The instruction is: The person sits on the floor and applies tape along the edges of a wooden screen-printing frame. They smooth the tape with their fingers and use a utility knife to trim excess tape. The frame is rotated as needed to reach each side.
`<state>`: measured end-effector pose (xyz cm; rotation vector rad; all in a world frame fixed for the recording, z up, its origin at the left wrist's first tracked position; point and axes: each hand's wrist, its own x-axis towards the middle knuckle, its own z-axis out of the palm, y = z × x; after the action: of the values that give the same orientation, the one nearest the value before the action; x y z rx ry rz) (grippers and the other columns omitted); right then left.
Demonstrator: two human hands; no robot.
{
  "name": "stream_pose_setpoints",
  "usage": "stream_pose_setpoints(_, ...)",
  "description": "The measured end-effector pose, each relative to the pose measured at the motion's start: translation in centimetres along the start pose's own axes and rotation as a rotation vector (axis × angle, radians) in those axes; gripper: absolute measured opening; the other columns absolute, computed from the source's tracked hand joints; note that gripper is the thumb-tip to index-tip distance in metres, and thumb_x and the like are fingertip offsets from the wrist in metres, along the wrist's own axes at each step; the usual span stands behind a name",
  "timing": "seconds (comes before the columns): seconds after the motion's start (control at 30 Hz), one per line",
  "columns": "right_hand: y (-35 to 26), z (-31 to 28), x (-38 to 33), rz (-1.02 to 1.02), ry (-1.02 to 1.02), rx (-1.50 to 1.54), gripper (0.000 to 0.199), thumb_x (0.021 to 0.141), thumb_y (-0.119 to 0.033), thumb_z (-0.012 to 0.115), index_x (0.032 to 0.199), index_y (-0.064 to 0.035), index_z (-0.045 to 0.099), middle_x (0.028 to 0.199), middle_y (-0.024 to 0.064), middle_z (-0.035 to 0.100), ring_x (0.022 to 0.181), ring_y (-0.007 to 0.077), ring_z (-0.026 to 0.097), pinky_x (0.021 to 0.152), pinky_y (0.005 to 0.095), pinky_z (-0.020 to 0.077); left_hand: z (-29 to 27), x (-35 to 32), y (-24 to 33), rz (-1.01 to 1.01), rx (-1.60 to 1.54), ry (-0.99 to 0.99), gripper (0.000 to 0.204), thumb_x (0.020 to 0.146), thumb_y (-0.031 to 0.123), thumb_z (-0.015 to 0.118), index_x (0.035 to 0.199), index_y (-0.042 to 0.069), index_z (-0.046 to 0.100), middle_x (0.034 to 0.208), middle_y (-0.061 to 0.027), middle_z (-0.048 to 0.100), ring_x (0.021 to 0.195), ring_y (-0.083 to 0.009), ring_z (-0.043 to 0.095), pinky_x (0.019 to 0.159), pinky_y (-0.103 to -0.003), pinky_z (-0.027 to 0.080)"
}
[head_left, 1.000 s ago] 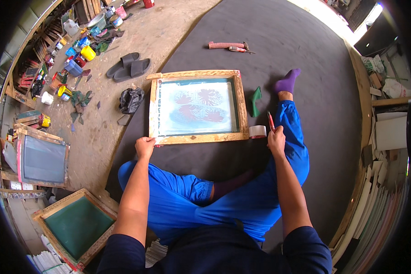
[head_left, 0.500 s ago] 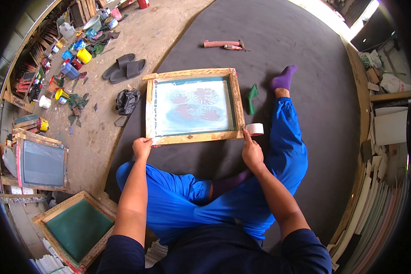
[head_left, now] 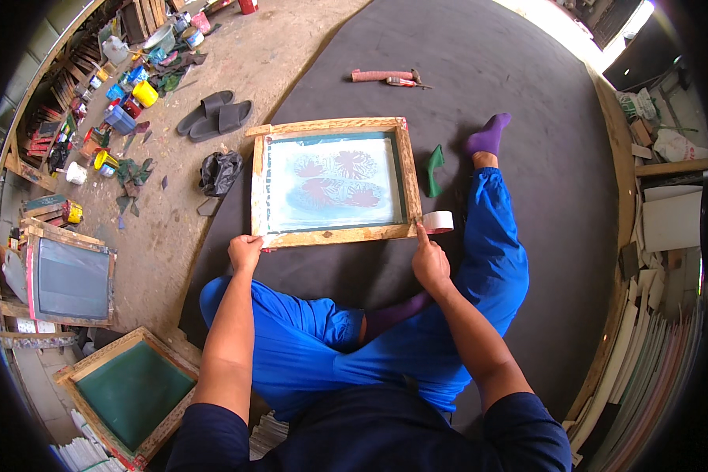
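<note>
The person sits cross-legged on a dark floor mat with a wooden screen-printing frame lying flat in front of them, its mesh showing a reddish leaf pattern. The left hand rests curled on the frame's near left corner, fingers folded over the wood. The right hand sits at the near right corner, forefinger stretched out and pressing the frame's edge, just beside a roll of tape that touches the corner. A green scrap lies between the frame and the purple-socked foot.

As I see it, the risk is at that right corner: if the finger slides off the wood, any tape under it could wrinkle or lift, and the roll, loose as it looks, might get nudged away. The frame is pinned only at its near edge, so a hard push could skid it across the mat.
</note>
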<state>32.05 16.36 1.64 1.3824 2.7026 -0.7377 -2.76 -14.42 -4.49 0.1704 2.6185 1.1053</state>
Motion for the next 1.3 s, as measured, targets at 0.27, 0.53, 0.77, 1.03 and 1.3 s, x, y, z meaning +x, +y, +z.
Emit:
stream_pose_setpoints(0.27,-1.5,-0.7,-2.5,0.08,-0.056,-0.037,0.062,0.096,-0.009,0.05,0.157,-0.0157,0.044,0.101,0.0289,0.071,0.092,0.0484,0.071,0.086,0.0582,0.0556,0.0,-0.1,0.4,-0.019,0.019,0.01,0.019,0.082,0.018,0.084,0.084,-0.001,0.08,0.069,-0.0091,0.075,0.061,-0.0155,0.071,0.06,-0.032,0.055)
stream_pose_setpoints(0.53,0.6,-0.9,-3.9,-0.006,0.136,0.118,0.056,0.095,-0.01,0.055,0.151,-0.0134,0.049,0.106,0.026,0.072,0.097,0.0465,0.071,0.087,0.056,0.0561,0.4,0.5,-0.4,-0.014,0.042,-0.004,0.019,0.081,0.018,0.084,0.085,0.001,0.081,0.071,-0.0103,0.075,0.063,-0.0169,0.072,0.063,-0.033,0.056)
stream_pose_setpoints(0.77,2.1,-6.2,4.1,0.111,0.196,0.278,0.048,0.081,-0.022,0.078,0.127,-0.0109,0.07,0.111,0.0183,0.075,0.108,0.0389,0.071,0.092,0.0467,0.055,-0.4,1.0,-1.6,0.022,-0.201,-0.029,0.017,0.086,0.013,0.082,0.09,-0.004,0.078,0.077,-0.0088,0.076,0.068,-0.0119,0.069,0.064,-0.028,0.054)
stream_pose_setpoints(1.03,7.4,-6.1,9.2,0.071,-0.165,0.181,0.056,0.082,-0.039,0.083,0.125,-0.0063,0.072,0.103,0.0201,0.076,0.098,0.0369,0.073,0.088,0.0454,0.0552,-4.9,-1.2,3.5,0.139,-0.53,-0.174,0.015,0.091,0.014,0.081,0.092,0.002,0.073,0.077,-0.0031,0.071,0.067,-0.0085,0.063,0.064,-0.025,0.05)
stream_pose_setpoints(1.3,7.9,-11.8,8.1,-0.095,-0.263,0.704,0.043,0.091,-0.026,0.081,0.127,-0.0046,0.069,0.09,-0.0014,0.065,0.072,0.0091,0.055,0.056,0.0274,0.0435,-11.2,-2.3,9.5,0.286,-0.558,-0.113,0.005,0.09,0.004,0.079,0.091,0.002,0.074,0.078,-0.0034,0.072,0.067,-0.009,0.063,0.067,-0.024,0.05)
